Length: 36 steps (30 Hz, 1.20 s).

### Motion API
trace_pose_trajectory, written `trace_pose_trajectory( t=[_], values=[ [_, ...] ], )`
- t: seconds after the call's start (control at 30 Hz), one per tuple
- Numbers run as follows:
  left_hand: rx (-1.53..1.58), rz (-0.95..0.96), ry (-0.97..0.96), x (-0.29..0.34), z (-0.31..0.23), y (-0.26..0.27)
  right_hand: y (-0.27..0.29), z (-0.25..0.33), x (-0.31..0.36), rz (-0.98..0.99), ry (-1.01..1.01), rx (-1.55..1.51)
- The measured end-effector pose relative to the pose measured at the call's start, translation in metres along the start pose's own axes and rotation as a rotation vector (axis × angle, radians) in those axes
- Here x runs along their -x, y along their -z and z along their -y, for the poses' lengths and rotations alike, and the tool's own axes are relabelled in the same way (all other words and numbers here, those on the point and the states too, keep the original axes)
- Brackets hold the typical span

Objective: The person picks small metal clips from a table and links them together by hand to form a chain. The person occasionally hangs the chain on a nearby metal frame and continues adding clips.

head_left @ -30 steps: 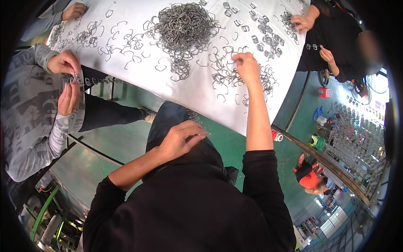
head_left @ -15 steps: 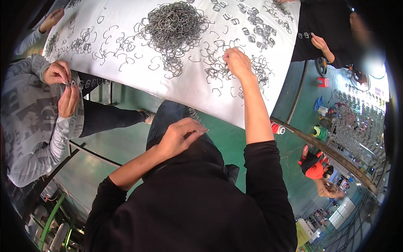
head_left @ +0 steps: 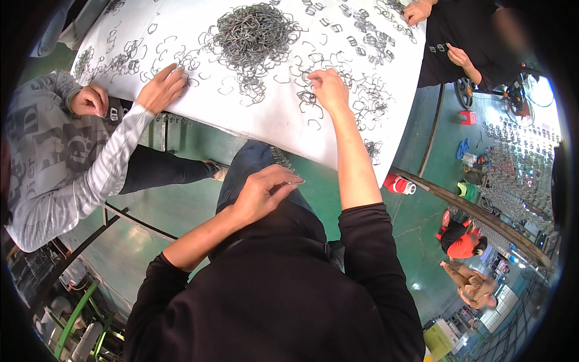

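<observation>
My left hand [head_left: 267, 192] is over my lap, thumb and forefinger pinched at a thin metal bit. A chain of small metal links [head_left: 280, 158] emerges just beyond its knuckles, partly hidden by the hand. My right hand [head_left: 330, 89] reaches onto the white table, its fingers drawn together and their tips down at loose bent wire links [head_left: 309, 99]. Whatever those fingertips pinch is too small to make out. More wire links [head_left: 374, 96] lie scattered to the right of that hand. A big heap of them [head_left: 253, 36] rises farther left.
The white-covered table [head_left: 223, 114] ends just before my lap. Flat double-loop metal pieces [head_left: 374, 45] lie at the far right. A co-worker's hand [head_left: 161, 89] touches links on the left; another co-worker's hand [head_left: 417, 12] rests at the far right edge. A red-and-white container [head_left: 399, 184] sits by the table corner.
My right hand has shifted slightly left among the links. My left hand stays nearly where it was. The left co-worker has reached one hand onto the table; a hand at far right has come farther in.
</observation>
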State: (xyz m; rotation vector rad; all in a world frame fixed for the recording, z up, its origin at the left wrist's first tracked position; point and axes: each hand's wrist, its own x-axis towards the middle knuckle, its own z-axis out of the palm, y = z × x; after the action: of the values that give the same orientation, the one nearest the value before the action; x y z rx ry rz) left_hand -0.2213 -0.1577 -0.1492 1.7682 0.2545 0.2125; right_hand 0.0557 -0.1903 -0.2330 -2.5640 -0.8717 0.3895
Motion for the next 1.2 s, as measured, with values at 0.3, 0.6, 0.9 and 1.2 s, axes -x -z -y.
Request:
trace_pose_trajectory(
  t=[0.3,0.6,0.9,1.2],
  values=[
    [0.01,-0.016,0.025,0.003,0.003,0.001,0.018,-0.022,0.02,-0.01,-0.044,0.044],
    [0.038,0.032,0.03,0.0,0.003,0.002,0.017,-0.018,-0.002,-0.091,-0.06,0.035],
    [0.026,0.055,0.008,-0.007,0.005,0.002,0.033,-0.024,-0.075,0.163,0.098,0.228],
    [-0.002,-0.023,-0.038,-0.01,0.004,-0.001,0.037,-0.028,0.014,-0.099,-0.073,-0.407]
  ],
)
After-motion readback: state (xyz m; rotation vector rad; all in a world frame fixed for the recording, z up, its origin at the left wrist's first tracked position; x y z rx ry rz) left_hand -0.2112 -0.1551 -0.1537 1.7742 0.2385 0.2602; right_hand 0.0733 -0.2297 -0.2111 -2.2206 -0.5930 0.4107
